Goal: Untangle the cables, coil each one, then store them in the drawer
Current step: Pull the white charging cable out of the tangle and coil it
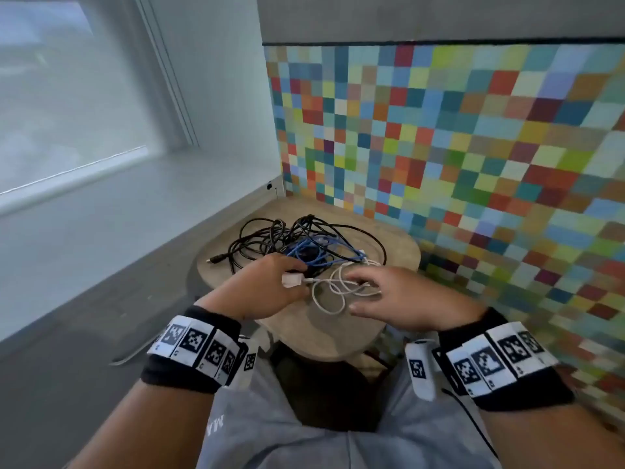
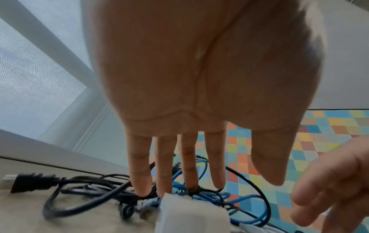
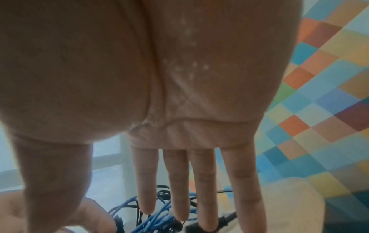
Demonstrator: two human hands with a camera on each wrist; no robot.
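Observation:
On a small round wooden table (image 1: 338, 336) lies a tangle of black cables (image 1: 267, 238), a blue cable (image 1: 324, 248) and a white cable (image 1: 333, 292) with a white plug block (image 1: 291, 279). My left hand (image 1: 287, 265) reaches into the tangle. In the left wrist view its fingers (image 2: 187, 173) are straight, their tips touching the black and blue cables just behind the white block (image 2: 189, 211). My right hand (image 1: 372, 286) hovers flat over the white loops, its straight fingers (image 3: 179, 197) above the blue cable (image 3: 157, 220). No drawer is in view.
A black flat plug (image 2: 30, 182) lies at the table's left edge. A multicoloured checked wall (image 1: 473, 147) stands close behind and to the right. A pale window ledge (image 1: 118, 211) runs along the left. My knees sit under the table's near edge.

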